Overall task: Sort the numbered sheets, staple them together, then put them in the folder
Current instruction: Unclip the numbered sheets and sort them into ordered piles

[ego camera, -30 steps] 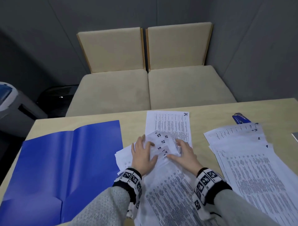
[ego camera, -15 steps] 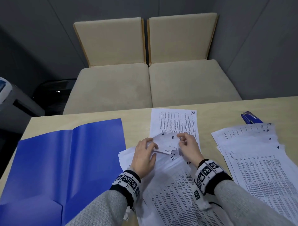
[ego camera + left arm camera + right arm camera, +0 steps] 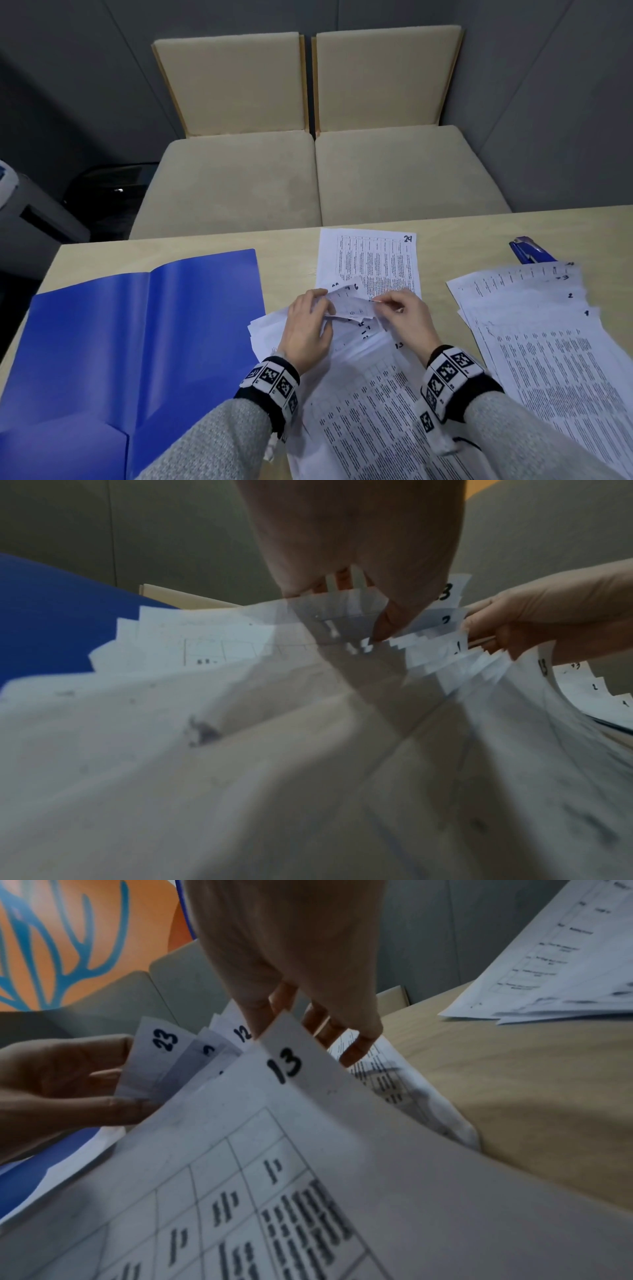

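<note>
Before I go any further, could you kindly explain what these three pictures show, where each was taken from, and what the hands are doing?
No machine here: a person works with bare hands, wearing a camera on the head and one on each wrist, on the patterned bands.

The head view looks down on a wooden table. On it lie an open blue folder, a sheet marked 24, a fanned pile of sorted sheets on the right, and a blue stapler partly under that pile.

The left hand and the right hand both hold the raised top corners of an unsorted stack and leaf through them.

The two wrist views look along each hand at the fingers. In the right wrist view, corners marked 13, 23 and 12 show.
</note>
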